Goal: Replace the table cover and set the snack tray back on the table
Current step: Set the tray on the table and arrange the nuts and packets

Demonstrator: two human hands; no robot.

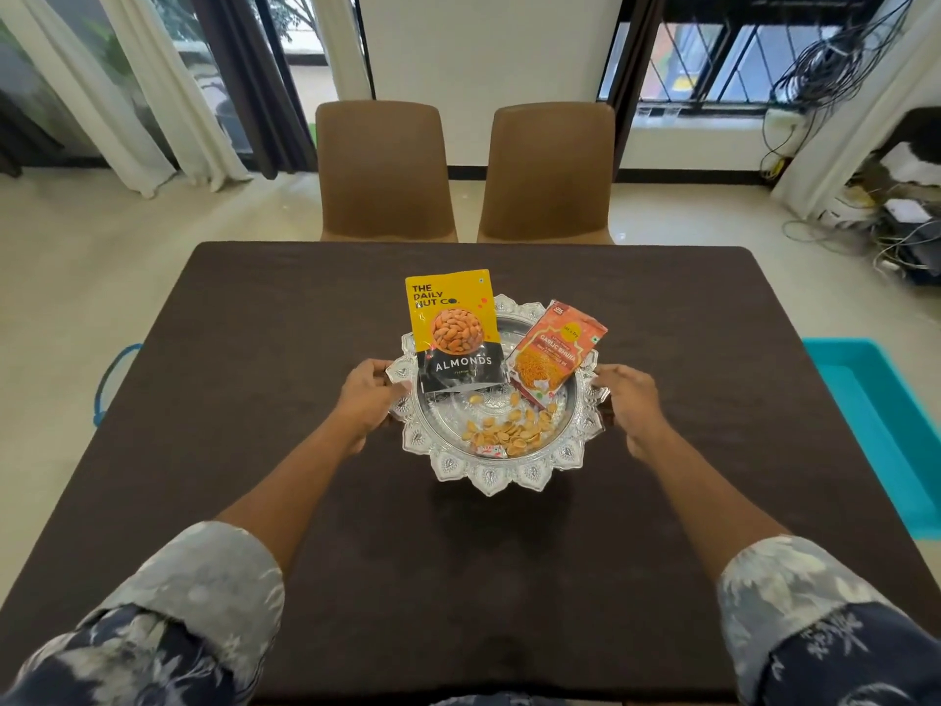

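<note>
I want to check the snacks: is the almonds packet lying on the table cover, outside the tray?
No, the almonds packet rests inside the silver tray, leaning over its far rim.

The table cover (285,450) lies over the whole table. The snack tray (501,468) sits on it near the middle. In the tray, the almond bag (455,331) leans at the back left, the other snack packet (555,351) at the back right, and loose nuts (509,430) lie in front. One hand (369,400) touches the tray's left edge, the other hand (631,400) its right edge. Two chairs (384,170) stand behind the table. A bin (876,425) sits on the floor to the right.
</note>
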